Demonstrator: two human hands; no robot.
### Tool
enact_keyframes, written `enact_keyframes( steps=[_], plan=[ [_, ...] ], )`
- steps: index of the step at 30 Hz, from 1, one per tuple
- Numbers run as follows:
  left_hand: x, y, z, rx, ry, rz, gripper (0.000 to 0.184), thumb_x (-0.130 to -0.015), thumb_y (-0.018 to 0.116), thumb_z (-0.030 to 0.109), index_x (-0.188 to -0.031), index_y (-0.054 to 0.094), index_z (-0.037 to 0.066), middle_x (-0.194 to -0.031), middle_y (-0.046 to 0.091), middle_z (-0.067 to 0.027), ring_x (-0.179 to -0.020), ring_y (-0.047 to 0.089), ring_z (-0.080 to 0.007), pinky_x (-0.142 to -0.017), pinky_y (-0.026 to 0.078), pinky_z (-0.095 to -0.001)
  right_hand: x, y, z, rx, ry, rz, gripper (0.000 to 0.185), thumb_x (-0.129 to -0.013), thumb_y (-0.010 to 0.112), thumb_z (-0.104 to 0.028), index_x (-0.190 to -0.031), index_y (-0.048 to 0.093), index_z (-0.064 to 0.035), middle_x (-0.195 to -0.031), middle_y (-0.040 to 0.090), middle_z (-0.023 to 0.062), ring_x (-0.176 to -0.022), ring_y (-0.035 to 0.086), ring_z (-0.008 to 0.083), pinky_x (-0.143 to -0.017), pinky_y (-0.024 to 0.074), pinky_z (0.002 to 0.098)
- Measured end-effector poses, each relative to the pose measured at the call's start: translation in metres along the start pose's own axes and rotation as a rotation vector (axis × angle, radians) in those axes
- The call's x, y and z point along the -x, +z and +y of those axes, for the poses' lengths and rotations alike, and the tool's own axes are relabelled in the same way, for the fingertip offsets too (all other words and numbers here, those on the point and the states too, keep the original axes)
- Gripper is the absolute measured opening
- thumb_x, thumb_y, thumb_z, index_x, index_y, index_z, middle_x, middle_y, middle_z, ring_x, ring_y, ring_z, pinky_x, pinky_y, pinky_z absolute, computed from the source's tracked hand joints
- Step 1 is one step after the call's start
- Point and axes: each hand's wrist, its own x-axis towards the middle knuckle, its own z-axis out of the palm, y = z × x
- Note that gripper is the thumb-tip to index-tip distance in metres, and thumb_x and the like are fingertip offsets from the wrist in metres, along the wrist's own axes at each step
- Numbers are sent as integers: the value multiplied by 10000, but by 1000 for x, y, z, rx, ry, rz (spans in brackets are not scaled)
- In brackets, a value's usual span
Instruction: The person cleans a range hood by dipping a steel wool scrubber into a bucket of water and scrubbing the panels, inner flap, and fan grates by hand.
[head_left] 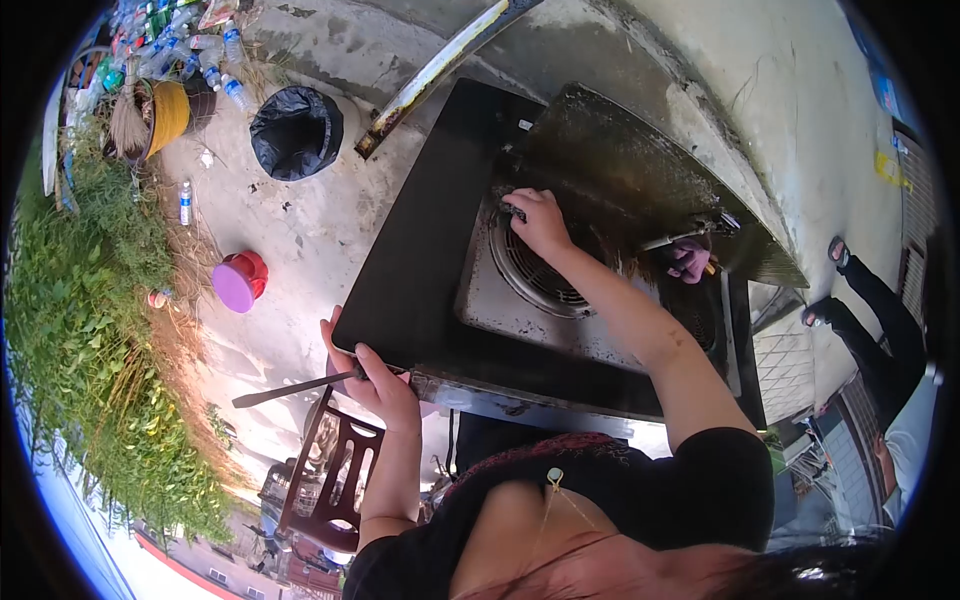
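A dark range hood (420,230) lies in front of me with its greasy inside facing up and a round metal fan grille (515,265) in it. My right hand (540,222) is closed at the grille's upper rim, its fingers round a small dark scouring pad (513,211), partly hidden. At the hood's near left corner, my left hand (375,385) grips the edge. A long dark flat-tipped tool (285,392) sticks out leftward from that hand, its handle end hidden in the palm. A pinkish-purple cloth (688,261) lies in the right part of the hood.
A bin lined with a black bag (297,133) and a red stool with a purple top (238,283) stand on the left. A rusty metal bar (440,75) leans beyond the hood. A brown chair (335,470) is near my left arm. Another person (885,330) is at right.
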Motion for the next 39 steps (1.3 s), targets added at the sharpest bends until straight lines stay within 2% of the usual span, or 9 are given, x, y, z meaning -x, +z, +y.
enact_keyframes(
  steps=[6, 8, 14, 18, 23, 26, 31, 33, 39],
  plan=[
    [-3, 4, 3, 47, -1, -3, 456, -933, 322, 151, -1340, 233, -34, -1320, 380, -146, -1171, 401, -226, -981, 321, -322, -13, -2, 18, 191, 74, 55, 289, -675, 572, -25, -948, 634, -99, -956, 592, 52, -869, 504, 286, -798, 430, 355],
    [-1, 3, 4, 53, -28, -5, 459, -933, 324, 158, -1339, 235, -36, -1316, 384, -147, -1168, 403, -226, -977, 325, -322, -2, -12, -28, -64, -178, -26, 309, -669, 579, -39, -968, 634, -88, -970, 593, 58, -842, 506, 301, -807, 435, 343],
    [-1, -6, -7, -82, -25, 30, 478, -931, 360, 212, -1351, 258, 9, -1232, 432, -173, -1060, 474, -218, -916, 377, -301, -18, -18, 42, 344, 76, -117, 282, -704, 548, -69, -957, 648, -143, -964, 560, 53, -924, 488, 305, -817, 441, 363],
    [1, -7, 3, -50, -140, 40, 485, -935, 376, 248, -1354, 274, 25, -1198, 449, -181, -1033, 481, -206, -882, 390, -280, -26, -35, 4, 61, 63, -16, 249, -726, 530, -128, -945, 647, -146, -995, 556, 60, -918, 498, 307, -820, 444, 372],
    [7, -15, 1, -123, -131, 168, 302, -916, 461, 266, -912, 579, -12, -505, 430, 34, -441, 365, -36, -411, 276, -193, -45, -49, 8, -415, 259, -105, 235, -770, 504, -170, -944, 643, -95, -875, 609, 76, -806, 566, 218, -765, 446, 319],
    [23, -20, -10, 1, -242, 127, 305, -910, 473, 275, -750, 554, 29, -530, 436, 31, -465, 371, -39, -430, 278, -191, -32, -105, -17, -909, 322, 57, 248, -785, 467, -89, -966, 622, -20, -749, 586, 29, -743, 525, 87, -707, 418, 224],
    [26, -2, -5, 68, -236, 271, 325, -903, 477, 244, -627, 457, 73, -572, 405, 58, -542, 334, -35, -482, 258, -200, 1, -117, 5, -319, 106, -77, 294, -787, 476, -169, -1053, 574, -89, -1027, 572, 164, -912, 557, 317, -800, 437, 345],
    [29, -10, -16, 1, -174, 246, 294, -894, 501, 243, -694, 517, 28, -644, 481, 21, -599, 425, -56, -536, 342, -202, 18, -83, -7, -337, 206, -300, 320, -778, 557, -273, -1041, 558, -90, -990, 530, 127, -921, 533, 296, -806, 430, 356],
    [29, -2, -18, -162, 16, 256, 320, -888, 537, 220, -632, 509, 31, -612, 484, 26, -577, 415, -50, -526, 365, -202, 50, -32, -19, -94, -170, -25, 211, -728, 637, -175, -910, 558, -105, -879, 519, 66, -853, 492, 279, -746, 456, 365]
  ],
)
